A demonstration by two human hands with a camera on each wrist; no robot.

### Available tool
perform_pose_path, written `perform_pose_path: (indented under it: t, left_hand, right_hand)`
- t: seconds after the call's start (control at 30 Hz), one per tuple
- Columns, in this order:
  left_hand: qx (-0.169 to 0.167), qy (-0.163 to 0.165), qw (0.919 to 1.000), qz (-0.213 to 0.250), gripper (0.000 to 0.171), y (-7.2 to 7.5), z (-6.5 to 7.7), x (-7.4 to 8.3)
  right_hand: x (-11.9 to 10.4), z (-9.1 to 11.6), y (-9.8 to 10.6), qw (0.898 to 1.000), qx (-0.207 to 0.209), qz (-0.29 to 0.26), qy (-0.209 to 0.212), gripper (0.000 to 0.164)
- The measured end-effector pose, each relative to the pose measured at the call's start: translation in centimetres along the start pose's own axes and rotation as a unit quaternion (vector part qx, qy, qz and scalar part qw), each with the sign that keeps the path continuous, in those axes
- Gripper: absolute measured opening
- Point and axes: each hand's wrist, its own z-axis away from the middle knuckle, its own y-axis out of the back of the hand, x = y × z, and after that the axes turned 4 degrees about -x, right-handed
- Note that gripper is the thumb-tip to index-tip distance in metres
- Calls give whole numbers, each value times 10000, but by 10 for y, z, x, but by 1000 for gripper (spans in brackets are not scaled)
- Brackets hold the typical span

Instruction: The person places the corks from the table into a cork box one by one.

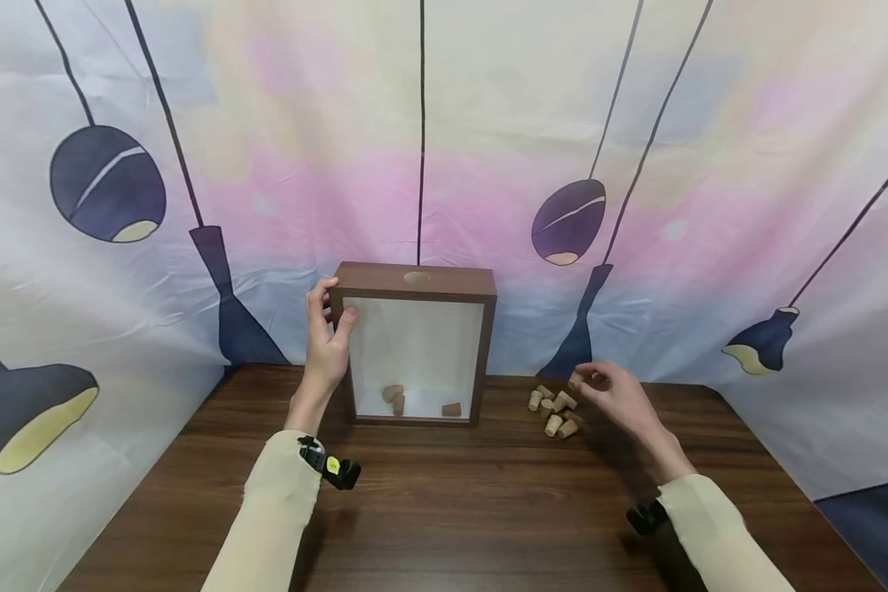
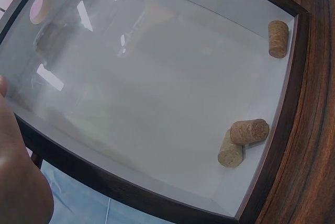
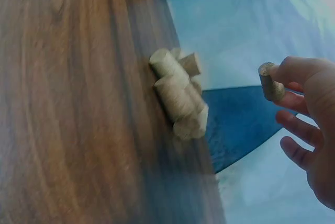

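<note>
A brown-framed display box (image 1: 414, 362) with a clear front and a round hole (image 1: 417, 278) in its top stands upright on the table. My left hand (image 1: 327, 345) grips its upper left side, thumb on the front and fingers around behind. Inside, at the bottom, lie three corks: two together (image 2: 249, 131) and a single one (image 2: 278, 39) apart. My right hand (image 1: 622, 399) pinches a cork (image 3: 271, 82) between thumb and index finger, above and right of a pile of corks (image 1: 555, 407). The other fingers of that hand are loosely bent.
The dark wooden table (image 1: 444, 510) ends at the back against a hanging cloth (image 1: 303, 164) printed with lamps. The cork pile lies right of the box, near the table's back edge. Black wrist cameras (image 1: 340, 473) sit on both sleeves.
</note>
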Motion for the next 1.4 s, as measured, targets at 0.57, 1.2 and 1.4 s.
perform_pose_path:
  t: [0.57,1.2,1.4]
  left_hand:
    - [-9,66,10000,48,43,1,-1,-1]
    - [-41,-145,9999,-2,42,1,-1,-1]
    - [-34,-91,9999,31,43,2,0,-1]
  right_hand:
    - [-52,-28,23,9903,721,241,1164,25]
    - [-136,-62,58,9747,1076,158,1951,25]
    - [-158,-72,63,9666,1127,144,2296,23]
